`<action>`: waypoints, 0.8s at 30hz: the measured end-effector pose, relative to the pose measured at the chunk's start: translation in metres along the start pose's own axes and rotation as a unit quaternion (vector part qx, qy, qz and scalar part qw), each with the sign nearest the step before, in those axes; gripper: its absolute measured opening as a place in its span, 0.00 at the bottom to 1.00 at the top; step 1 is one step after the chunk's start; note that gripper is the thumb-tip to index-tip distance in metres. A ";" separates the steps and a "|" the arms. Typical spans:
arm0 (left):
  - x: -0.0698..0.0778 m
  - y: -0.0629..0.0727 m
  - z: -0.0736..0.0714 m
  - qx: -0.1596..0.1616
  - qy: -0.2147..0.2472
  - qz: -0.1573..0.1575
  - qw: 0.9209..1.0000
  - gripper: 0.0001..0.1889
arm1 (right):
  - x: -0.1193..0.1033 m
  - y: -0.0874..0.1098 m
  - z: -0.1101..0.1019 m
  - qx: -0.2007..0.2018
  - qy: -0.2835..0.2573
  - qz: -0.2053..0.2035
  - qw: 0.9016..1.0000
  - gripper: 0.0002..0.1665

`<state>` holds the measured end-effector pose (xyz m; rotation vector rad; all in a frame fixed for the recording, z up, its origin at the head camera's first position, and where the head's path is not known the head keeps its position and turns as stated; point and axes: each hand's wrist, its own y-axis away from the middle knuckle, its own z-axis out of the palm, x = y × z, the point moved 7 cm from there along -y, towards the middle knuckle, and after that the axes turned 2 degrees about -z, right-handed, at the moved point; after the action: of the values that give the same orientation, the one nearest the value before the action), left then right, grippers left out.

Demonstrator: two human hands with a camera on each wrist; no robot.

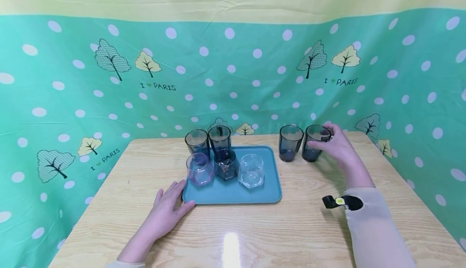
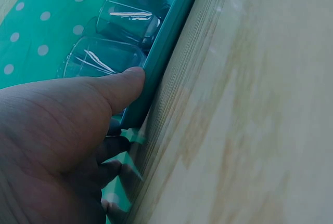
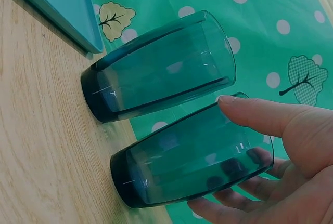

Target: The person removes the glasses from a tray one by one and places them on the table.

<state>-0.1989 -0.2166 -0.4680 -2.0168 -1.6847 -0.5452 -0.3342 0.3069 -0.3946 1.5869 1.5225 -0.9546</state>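
My right hand (image 1: 336, 144) holds a tall dark-tinted drinking glass (image 3: 182, 167) near its rim, thumb on one side and fingers on the other. The glass stands upright at the table's back right, and a matching tall glass (image 1: 290, 144) is close to its left. My left hand (image 1: 165, 211) grips the near left corner of a blue tray (image 1: 233, 196), its thumb (image 2: 127, 86) against the front rim and its fingers at the left side. Three short glasses stand on the tray: a pinkish one (image 1: 200, 171), a dark one (image 1: 226, 165) and a clear one (image 1: 251, 171).
Two more tall dark glasses, one at left (image 1: 196, 142) and one beside it (image 1: 220, 138), stand behind the short ones at the tray's back left. A green dotted curtain (image 1: 233, 78) hangs behind the wooden table (image 1: 291, 227) and along its sides.
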 end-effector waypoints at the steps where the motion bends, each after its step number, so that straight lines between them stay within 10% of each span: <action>1: 0.000 0.000 0.000 0.000 0.000 0.000 1.000 0.43 | 0.000 0.000 0.000 -0.001 0.000 0.000 1.000 0.70; 24: 0.001 0.001 -0.001 -0.003 -0.005 -0.002 1.000 0.43 | -0.007 0.003 -0.003 -0.012 -0.002 -0.004 1.000 0.72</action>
<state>-0.1981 -0.2163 -0.4670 -2.0235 -1.6959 -0.5433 -0.3311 0.3059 -0.3871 1.5635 1.5329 -0.9392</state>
